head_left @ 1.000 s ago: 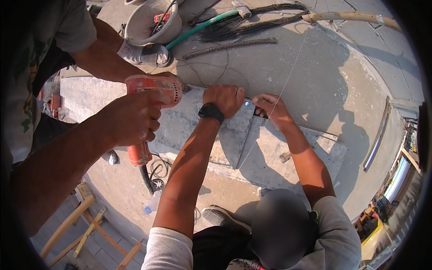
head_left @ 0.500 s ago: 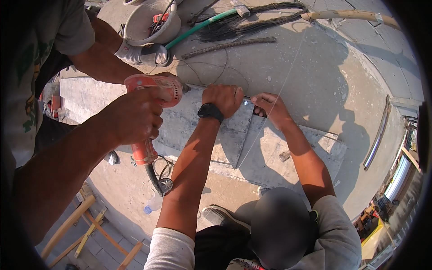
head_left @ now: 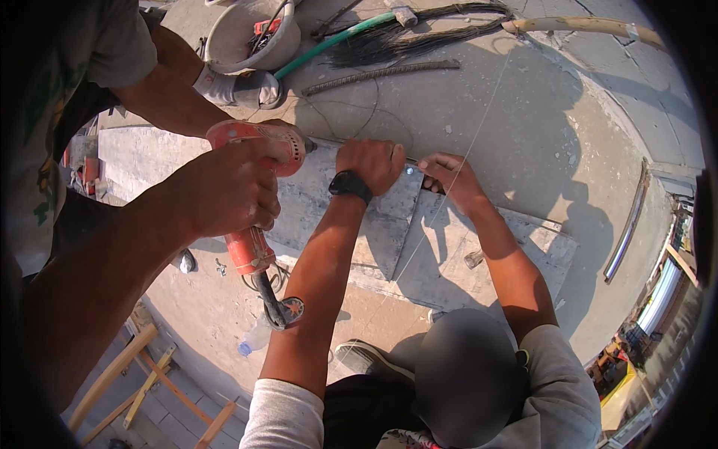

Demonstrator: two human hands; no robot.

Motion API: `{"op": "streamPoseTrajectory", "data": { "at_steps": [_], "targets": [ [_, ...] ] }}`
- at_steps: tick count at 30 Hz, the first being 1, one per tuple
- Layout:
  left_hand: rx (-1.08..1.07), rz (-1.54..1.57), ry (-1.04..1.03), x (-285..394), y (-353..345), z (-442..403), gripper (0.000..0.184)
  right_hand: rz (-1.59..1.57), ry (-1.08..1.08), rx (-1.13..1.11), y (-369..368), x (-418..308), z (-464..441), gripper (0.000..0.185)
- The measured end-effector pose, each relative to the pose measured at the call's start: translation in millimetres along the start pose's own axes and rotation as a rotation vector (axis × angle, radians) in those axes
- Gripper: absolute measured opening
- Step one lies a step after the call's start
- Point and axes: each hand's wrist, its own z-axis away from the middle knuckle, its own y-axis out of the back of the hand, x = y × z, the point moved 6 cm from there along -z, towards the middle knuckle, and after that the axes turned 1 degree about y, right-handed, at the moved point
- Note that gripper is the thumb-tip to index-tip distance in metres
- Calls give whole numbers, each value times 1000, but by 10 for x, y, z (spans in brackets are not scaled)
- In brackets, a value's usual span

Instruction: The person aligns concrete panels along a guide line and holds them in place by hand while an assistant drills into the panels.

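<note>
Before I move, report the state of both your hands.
Left hand: behind the red drill, mostly hidden; whether open or closed cannot be told.
Right hand: closed, holding the red drill.

With 12 at the top and the middle of the view as the clock's centre, a drill [head_left: 294, 150] is held over a long board [head_left: 299, 202] at 10 o'clock. Another board [head_left: 443, 273] is laid just beside it, at 4. Another person's hands [head_left: 372, 166] are put at the long board's edge, between 12 and 2. Things [head_left: 265, 28] are held in a bucket [head_left: 289, 45] at 11. A hammer [head_left: 340, 41], a broom [head_left: 374, 51] and a rod [head_left: 378, 77] are seen near 12. A bar [head_left: 627, 236] is placed at 3, a bottle [head_left: 258, 334] at 7 and sticks [head_left: 114, 376] at 8.
</note>
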Motion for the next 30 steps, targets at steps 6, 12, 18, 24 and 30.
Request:
{"op": "streamPoseTrajectory", "data": {
  "at_steps": [6,12,18,24,30],
  "targets": [
    [-32,-13,24,-20,-35,-26,40,-25,-13,20,-2,-10,6,27],
    [-13,-12,23,-29,-57,-21,40,-41,32,-1,-10,-18,13,30],
    [-64,-8,69,-1,-8,-30,43,-2,38,-4,-6,-35,16,32],
    [-52,5,60,10,17,-29,41,12,54,14,-19,-55,20,31],
    [26,25,29,12,37,-18,35,26,58,14,-17,-53,22,32]
  ]
}}
